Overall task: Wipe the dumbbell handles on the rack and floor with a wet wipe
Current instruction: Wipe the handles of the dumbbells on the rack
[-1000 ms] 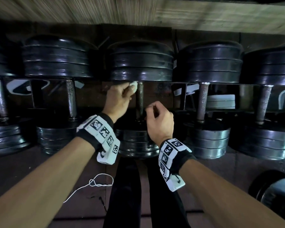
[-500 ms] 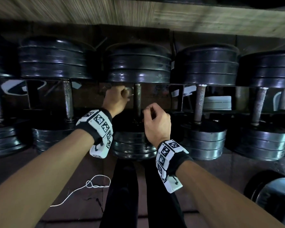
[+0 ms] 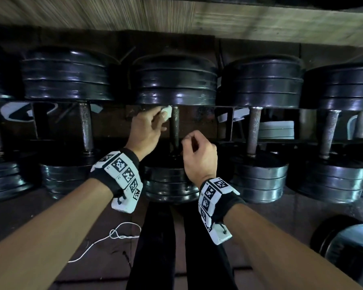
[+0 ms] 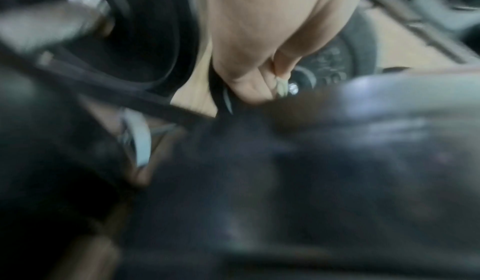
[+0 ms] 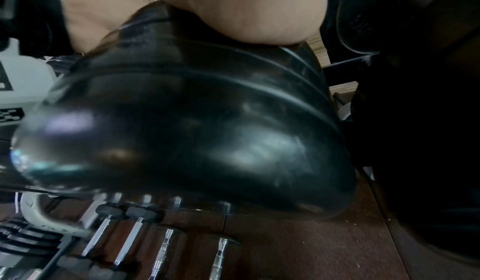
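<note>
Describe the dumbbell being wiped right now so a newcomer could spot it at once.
Look along the rack under the wooden ledge, where black plate dumbbells lie side by side. Take the middle dumbbell, directly ahead of the person's two forearms. Unlike its neighbours, its handle has the left hand pressing a white wet wipe against its top, with the right hand curled beside its lower end.

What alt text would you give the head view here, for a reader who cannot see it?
A person's left hand holds a white wet wipe against the top of the middle dumbbell handle on a rack, while the right hand, fingers curled, sits near the handle's lower end. Four more black plate dumbbells line the rack either side, above a dark floor.
</note>
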